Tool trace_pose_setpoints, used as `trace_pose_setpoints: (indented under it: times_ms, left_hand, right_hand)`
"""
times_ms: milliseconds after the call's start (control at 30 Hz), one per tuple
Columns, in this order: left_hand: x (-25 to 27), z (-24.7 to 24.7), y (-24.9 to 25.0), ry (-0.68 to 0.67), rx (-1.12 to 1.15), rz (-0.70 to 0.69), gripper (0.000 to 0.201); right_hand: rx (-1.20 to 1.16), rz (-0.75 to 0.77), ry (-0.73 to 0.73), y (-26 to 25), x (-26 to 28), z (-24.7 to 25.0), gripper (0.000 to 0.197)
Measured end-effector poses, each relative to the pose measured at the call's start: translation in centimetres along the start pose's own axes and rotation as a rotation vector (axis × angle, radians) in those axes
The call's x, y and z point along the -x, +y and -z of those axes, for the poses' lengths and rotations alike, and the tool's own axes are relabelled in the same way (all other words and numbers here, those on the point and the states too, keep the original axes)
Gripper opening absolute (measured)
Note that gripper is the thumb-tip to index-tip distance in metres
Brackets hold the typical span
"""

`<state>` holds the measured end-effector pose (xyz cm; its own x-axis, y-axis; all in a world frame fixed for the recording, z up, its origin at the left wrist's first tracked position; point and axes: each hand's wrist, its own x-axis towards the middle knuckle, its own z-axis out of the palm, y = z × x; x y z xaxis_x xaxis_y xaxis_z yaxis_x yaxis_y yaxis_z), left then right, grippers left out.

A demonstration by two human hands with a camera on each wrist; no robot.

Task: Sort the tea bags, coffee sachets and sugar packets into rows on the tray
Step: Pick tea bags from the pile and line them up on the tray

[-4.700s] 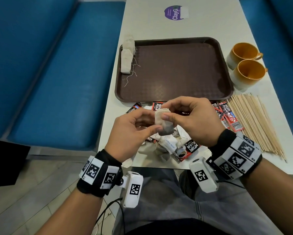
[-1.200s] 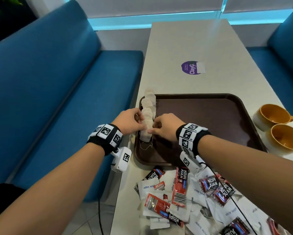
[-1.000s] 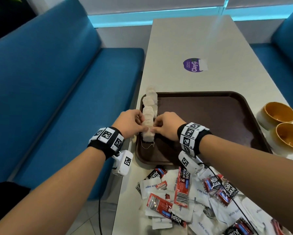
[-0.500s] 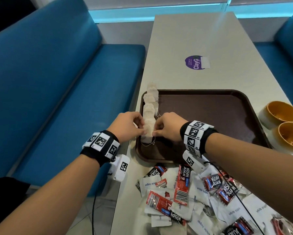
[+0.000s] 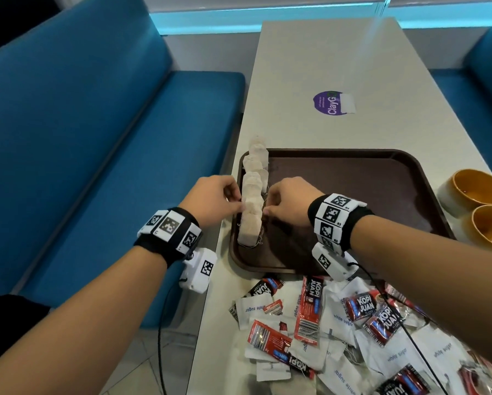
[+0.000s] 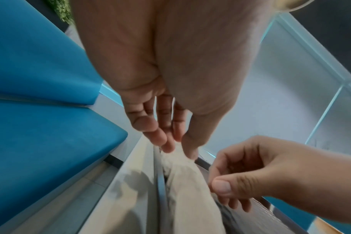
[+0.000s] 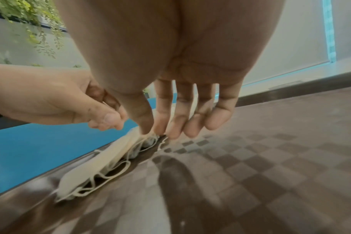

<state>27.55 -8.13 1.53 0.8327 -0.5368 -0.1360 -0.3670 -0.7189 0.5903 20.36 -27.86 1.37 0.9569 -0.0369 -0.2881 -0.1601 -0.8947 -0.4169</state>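
While most of the sorting lies ahead, we have one row under way. Starting with the biggest thing, the table (image 5: pixel 353 67) carries the brown tray (image 5: pixel 367 201), and nearly all of the tray floor is bare; only its left edge is filled.

Along that edge runs our row of tea bags (image 5: pixel 251 195), overlapping one another from the far corner toward us, with loose strings trailing beside the nearest bags. We judge the tea row to be well on but not settled, since both hands are at it.

Near us, off the tray, sits the unsorted pile (image 5: pixel 338 332): red coffee sachets (image 5: pixel 308 309) and white sugar packets (image 5: pixel 250 309) mixed together, some with what look like tea-bag strings among them. None of these is on the tray, so two whole rows are not yet begun.

Our left hand (image 5: pixel 213 201) is at the row's outer side, fingers close together and curled, thumb and fingertips touching a bag. Our right hand (image 5: pixel 289 202) is at the inner side, thumb and forefinger narrowed to a pinch at the bag's edge; whether it pinches paper or string we cannot tell.

Two orange cups (image 5: pixel 478 206) stand right of the tray.
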Motion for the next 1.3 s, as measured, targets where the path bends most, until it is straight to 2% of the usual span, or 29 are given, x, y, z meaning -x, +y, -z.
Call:
trace_pose_setpoints:
  times_ms: [67,200,467,633,767,900,1100,1300]
  left_hand:
    - [-1.3,0.5,0.3,0.03,-0.031,0.014,0.014]
    - [-4.1,0.8,0.5,0.063,-0.061,0.028,0.013]
    - [-6.5,0.1,0.4,0.025,-0.04,0.048,0.025]
    - [-6.6,0.1,0.4,-0.012,-0.036,-0.006,0.02]
    - [-6.6,0.1,0.1,-0.025,-0.03,-0.019,0.018]
    - [-6.7,0.0,-0.1,-0.003,-0.005,-0.015,0.023]
    - [-6.8,-0.4,0.1,-0.055,-0.054,0.002,0.044]
    - [-6.5,-0.2,-0.1,-0.099,-0.078,0.0,0.045]
  right_hand:
    - [-0.037,-0.03,0.066,0.5,-0.4,0.4,0.014]
    - [-0.096,-0.043,0.101,1.1,-1.3,0.7,0.025]
    - [-0.086,0.033,0.04,1.0,-1.7,1.2,0.044]
    - [-0.063,0.061,-0.011,0.9,-1.8,1.1,0.04]
    - [-0.099,0.019,0.043,1.3,-2.1,1.0,0.033]
    - [-0.111,-0.038,0.094,1.6,-2.8,1.1,0.044]
    - [-0.085,-0.009,0.027,1.4,-3.2,1.5,0.067]
    - [-0.075,-0.002,-0.047,1.3,-3.2,1.1,0.066]
